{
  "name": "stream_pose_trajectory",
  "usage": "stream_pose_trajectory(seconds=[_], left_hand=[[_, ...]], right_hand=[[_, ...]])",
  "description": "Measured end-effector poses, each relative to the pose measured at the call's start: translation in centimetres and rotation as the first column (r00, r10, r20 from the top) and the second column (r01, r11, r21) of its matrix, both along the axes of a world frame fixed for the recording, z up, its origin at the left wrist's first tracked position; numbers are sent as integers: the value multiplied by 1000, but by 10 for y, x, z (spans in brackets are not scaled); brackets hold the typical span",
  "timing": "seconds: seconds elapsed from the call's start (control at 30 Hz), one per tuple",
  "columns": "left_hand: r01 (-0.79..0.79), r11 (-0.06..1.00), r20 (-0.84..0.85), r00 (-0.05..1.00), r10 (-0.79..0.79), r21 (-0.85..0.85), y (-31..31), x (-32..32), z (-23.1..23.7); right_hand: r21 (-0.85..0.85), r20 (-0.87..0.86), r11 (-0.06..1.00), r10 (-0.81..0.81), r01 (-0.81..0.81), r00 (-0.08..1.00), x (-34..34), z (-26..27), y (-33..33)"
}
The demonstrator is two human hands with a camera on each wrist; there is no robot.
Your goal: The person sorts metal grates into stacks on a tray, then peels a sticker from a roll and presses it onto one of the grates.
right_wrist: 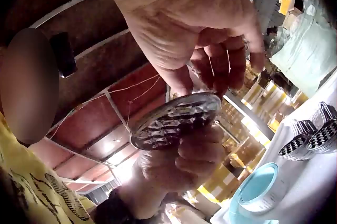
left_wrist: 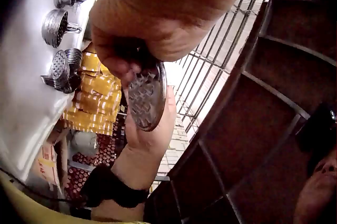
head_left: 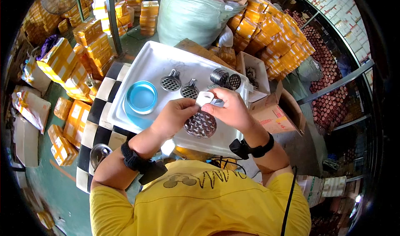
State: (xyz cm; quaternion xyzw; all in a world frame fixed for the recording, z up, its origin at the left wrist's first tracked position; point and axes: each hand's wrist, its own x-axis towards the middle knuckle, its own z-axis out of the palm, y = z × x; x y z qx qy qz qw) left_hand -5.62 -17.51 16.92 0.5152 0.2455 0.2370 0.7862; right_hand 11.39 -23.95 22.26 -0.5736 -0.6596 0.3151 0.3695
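Left hand [head_left: 172, 116] and right hand [head_left: 232, 108] hold a metal tool [head_left: 200, 125] (partly hidden).

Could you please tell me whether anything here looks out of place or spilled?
I see no clear spill, but faint dark marks show on the white tray beyond the metal pieces. The taped yellow boxes at right lie heaped at odd angles, unlike the upright stack farther left.
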Motion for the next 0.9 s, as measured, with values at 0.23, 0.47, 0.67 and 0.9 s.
stream_pose_trajectory(seconds=[0.23, 0.47, 0.67, 0.9], left_hand=[[1, 1000, -13, 1000, -1, 15, -1, 1, 2], [-3, 1000, -24, 1000, 4, 24, -2, -1, 3], [-6, 1000, -39, 999, 6, 12, -4, -1, 5], [31, 999, -15, 999, -31, -44, 3, 0, -5]], right_hand=[[20, 33, 995, -95, 94, 995, -6, -2, 0], [35, 35, 995, -99, 98, 994, -7, -4, 0], [69, 92, 988, -144, 138, 985, -7, -8, 1], [22, 105, 986, -168, 167, 980, 4, -22, 3]])
